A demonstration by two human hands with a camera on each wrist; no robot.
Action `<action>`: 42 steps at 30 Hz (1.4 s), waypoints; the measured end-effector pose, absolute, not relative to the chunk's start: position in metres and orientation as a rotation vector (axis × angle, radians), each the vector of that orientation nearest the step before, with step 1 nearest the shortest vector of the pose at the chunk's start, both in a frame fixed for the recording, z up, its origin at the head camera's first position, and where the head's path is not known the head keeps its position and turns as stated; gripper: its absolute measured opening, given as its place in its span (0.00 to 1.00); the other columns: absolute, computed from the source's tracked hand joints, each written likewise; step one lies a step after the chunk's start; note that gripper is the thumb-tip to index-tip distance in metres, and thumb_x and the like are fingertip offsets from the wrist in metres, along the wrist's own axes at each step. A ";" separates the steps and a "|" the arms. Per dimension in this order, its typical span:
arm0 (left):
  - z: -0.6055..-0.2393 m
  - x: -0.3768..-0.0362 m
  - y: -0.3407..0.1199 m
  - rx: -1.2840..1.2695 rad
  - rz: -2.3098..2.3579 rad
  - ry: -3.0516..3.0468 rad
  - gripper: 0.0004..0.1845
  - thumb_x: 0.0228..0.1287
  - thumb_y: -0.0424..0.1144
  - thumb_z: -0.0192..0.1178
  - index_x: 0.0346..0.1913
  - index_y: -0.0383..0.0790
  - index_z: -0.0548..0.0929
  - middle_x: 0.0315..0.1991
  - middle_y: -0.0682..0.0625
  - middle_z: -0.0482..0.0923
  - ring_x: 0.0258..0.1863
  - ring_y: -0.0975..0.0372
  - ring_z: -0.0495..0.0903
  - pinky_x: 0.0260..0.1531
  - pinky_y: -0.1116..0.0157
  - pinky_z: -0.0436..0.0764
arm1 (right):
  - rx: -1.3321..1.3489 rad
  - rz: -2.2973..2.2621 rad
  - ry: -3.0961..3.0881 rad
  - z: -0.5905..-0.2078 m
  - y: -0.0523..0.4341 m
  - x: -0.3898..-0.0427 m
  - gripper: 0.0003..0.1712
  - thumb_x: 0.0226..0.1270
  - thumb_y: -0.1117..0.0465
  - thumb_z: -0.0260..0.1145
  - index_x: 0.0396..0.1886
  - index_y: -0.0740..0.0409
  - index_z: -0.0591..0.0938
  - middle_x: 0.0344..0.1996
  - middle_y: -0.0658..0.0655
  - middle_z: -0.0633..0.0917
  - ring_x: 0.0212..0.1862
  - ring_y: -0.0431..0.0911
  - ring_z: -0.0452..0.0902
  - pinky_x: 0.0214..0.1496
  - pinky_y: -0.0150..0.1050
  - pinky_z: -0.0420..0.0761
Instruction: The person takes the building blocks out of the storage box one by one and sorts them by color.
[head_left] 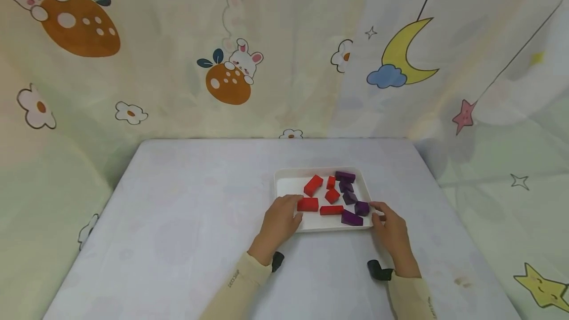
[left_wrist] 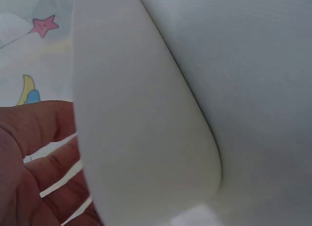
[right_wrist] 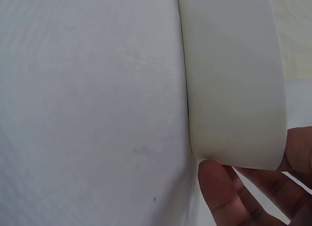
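while your left hand (head_left: pixel 280 219) curls over the near left corner of the white tray (head_left: pixel 284 177), your right hand (head_left: pixel 391 228) takes the near right corner, so both hands are clamped on the tray from opposite sides. the tray sits flat on the counter (head_left: pixel 186 221), a little right of its middle and towards the near edge. from your left wrist view you see the tray's rounded corner (left_wrist: pixel 146 138) close up, with your fingers (left_wrist: pixel 44 177) tucked along its rim on the left of the picture. from your right wrist view the tray wall (right_wrist: pixel 234 89) fills the right half and your fingertips (right_wrist: pixel 219 187) press against its lower edge; the pale counter cloth (right_wrist: pixel 87 113) takes up the rest.

inside the tray lie red blocks and purple blocks. the red blocks (head_left: pixel 313 185) gather on the left and middle, one of them (head_left: pixel 307 204) just beside your left thumb. the purple blocks (head_left: pixel 348 196) run in a loose line down the right side, the far one (head_left: pixel 345 176) near the far rim and the near one (head_left: pixel 352 218) close to the near rim. one purple block (head_left: pixel 362 208) lies just beside your right fingertips.

behind the counter hangs a printed curtain (head_left: pixel 231 63) with rabbits, a yellow moon (head_left: pixel 406 53) and stars.
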State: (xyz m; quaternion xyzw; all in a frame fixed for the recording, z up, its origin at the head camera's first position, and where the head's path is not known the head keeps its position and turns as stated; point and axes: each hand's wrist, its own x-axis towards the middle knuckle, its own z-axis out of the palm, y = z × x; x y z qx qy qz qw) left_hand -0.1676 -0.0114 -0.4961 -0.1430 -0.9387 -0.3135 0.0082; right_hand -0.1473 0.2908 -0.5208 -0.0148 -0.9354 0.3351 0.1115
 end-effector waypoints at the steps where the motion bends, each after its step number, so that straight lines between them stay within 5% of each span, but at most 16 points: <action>1: -0.497 -0.171 -0.009 -0.441 -0.975 -2.944 0.25 0.71 0.34 0.73 0.68 0.36 0.83 0.63 0.41 0.84 0.60 0.47 0.83 0.60 0.51 0.87 | -0.059 0.993 -2.750 -0.521 0.291 -0.148 0.19 0.76 0.73 0.61 0.63 0.67 0.83 0.61 0.75 0.85 0.49 0.68 0.89 0.46 0.60 0.88; 7: -0.501 -0.190 0.003 -0.425 -0.950 -3.012 0.25 0.71 0.32 0.71 0.68 0.35 0.83 0.62 0.40 0.84 0.58 0.47 0.83 0.59 0.50 0.87 | -0.143 1.039 -2.793 -0.519 0.289 -0.147 0.20 0.78 0.72 0.59 0.66 0.65 0.81 0.62 0.75 0.84 0.53 0.69 0.87 0.53 0.63 0.87; 17: -0.508 -0.196 0.003 -0.457 -0.892 -3.028 0.18 0.69 0.34 0.75 0.59 0.39 0.88 0.46 0.45 0.88 0.45 0.53 0.85 0.48 0.55 0.88 | -0.168 1.051 -2.819 -0.520 0.287 -0.148 0.20 0.79 0.70 0.58 0.67 0.63 0.81 0.63 0.74 0.83 0.55 0.69 0.87 0.53 0.64 0.87; 27: -0.484 -0.198 -0.029 -0.559 -1.074 -2.952 0.22 0.69 0.37 0.76 0.64 0.42 0.87 0.57 0.47 0.87 0.55 0.53 0.83 0.59 0.53 0.85 | -0.145 1.030 -2.824 -0.522 0.291 -0.148 0.20 0.79 0.70 0.57 0.67 0.61 0.80 0.62 0.77 0.83 0.53 0.68 0.88 0.50 0.61 0.86; 42: -0.471 -0.232 -0.108 -0.333 -1.066 -2.919 0.23 0.68 0.37 0.77 0.64 0.40 0.85 0.58 0.43 0.87 0.57 0.49 0.82 0.61 0.50 0.84 | -0.143 1.062 -2.815 -0.522 0.291 -0.149 0.20 0.80 0.70 0.57 0.67 0.62 0.79 0.61 0.78 0.83 0.54 0.71 0.87 0.53 0.66 0.87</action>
